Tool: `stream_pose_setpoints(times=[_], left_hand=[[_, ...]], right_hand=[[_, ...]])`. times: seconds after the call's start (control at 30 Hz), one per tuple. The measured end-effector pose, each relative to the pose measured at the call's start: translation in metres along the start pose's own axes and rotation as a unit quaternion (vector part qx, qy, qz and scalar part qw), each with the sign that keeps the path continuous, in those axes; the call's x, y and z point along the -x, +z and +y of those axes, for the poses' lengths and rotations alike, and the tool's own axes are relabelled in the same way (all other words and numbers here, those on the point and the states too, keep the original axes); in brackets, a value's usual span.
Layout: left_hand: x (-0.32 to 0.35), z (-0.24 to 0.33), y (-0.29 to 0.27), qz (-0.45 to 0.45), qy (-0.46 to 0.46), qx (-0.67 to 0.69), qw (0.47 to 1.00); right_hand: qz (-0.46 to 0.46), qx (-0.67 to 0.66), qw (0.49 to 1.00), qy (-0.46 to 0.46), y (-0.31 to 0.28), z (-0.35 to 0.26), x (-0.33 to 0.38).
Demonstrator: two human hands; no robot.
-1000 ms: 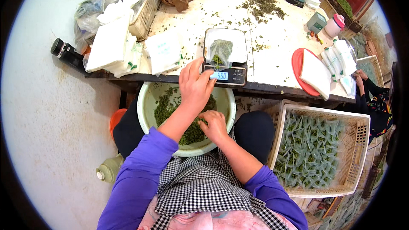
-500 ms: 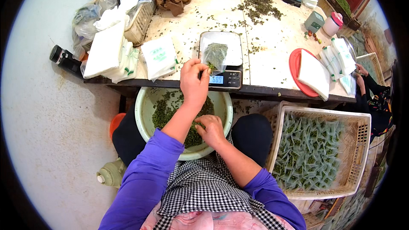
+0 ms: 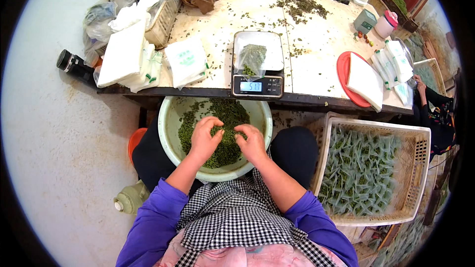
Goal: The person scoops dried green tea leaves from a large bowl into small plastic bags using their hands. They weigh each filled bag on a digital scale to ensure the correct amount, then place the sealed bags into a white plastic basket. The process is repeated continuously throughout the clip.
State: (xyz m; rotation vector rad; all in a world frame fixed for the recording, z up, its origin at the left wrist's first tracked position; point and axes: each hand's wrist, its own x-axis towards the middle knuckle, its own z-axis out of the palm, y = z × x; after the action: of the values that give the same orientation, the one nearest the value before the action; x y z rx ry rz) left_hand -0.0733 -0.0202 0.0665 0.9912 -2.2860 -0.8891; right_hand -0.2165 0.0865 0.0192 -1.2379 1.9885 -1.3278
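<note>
A pale green basin (image 3: 167,141) sits between my knees, partly filled with small green berries that look like green peppercorns (image 3: 217,154). Over the berries, my left hand (image 3: 204,139) hovers with curved fingers and its thumb apart from them. Facing it, my right hand (image 3: 252,142) is loosely cupped, thumb and fingertips apart; its palm is hidden. On the table edge beyond, a digital scale (image 3: 275,76) with a lit display carries a clear plastic bag (image 3: 254,59) partly filled with green berries. Neither hand touches the bag.
A white crate (image 3: 420,178) of filled small bags stands at the right. Stacks of plastic bags (image 3: 186,63) and a red tray (image 3: 343,71) lie on the table (image 3: 311,39). A black flask (image 3: 74,66) is at left. Another person's arm (image 3: 421,91) shows far right.
My left hand has let go of the bag on the scale and come down over the basin. The right hand has shifted slightly right and up. The scale's reading has changed.
</note>
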Motion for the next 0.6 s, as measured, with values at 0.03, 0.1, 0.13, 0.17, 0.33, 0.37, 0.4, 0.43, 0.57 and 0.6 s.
stream_pose_setpoints(times=[0.03,0.1,0.13,0.17,0.33,0.37,0.4,0.43,0.57,0.6], left_hand=[[0.000,0.002,0.000,0.019,-0.012,0.003,1.000],[0.001,0.009,-0.002,0.056,-0.037,0.008,0.998],[0.001,0.009,-0.002,0.062,-0.041,0.029,0.997],[0.001,0.007,-0.001,0.068,-0.045,0.051,0.995],[0.005,0.012,0.003,0.055,-0.063,0.129,0.988],[0.007,0.009,0.005,0.053,-0.066,0.136,0.987],[0.008,0.007,0.007,0.050,-0.069,0.143,0.986],[0.009,0.008,0.006,0.048,-0.076,0.150,0.985],[0.013,-0.009,0.007,0.082,-0.092,0.191,0.974],[0.010,-0.022,0.006,0.101,-0.101,0.202,0.969]], right_hand=[[0.040,0.030,0.998,-0.025,-0.004,-0.003,-0.003],[0.130,0.055,0.987,-0.078,-0.015,-0.008,-0.013],[0.164,0.085,0.977,-0.104,-0.025,-0.015,-0.020],[0.196,0.098,0.969,-0.116,-0.034,-0.022,-0.028],[0.289,0.166,0.932,-0.143,-0.067,-0.043,-0.074],[0.287,0.191,0.927,-0.150,-0.068,-0.048,-0.083],[0.284,0.217,0.921,-0.156,-0.070,-0.053,-0.093],[0.276,0.244,0.917,-0.154,-0.069,-0.057,-0.103],[0.263,0.328,0.895,-0.150,-0.059,-0.069,-0.135],[0.265,0.342,0.889,-0.149,-0.057,-0.071,-0.139]])
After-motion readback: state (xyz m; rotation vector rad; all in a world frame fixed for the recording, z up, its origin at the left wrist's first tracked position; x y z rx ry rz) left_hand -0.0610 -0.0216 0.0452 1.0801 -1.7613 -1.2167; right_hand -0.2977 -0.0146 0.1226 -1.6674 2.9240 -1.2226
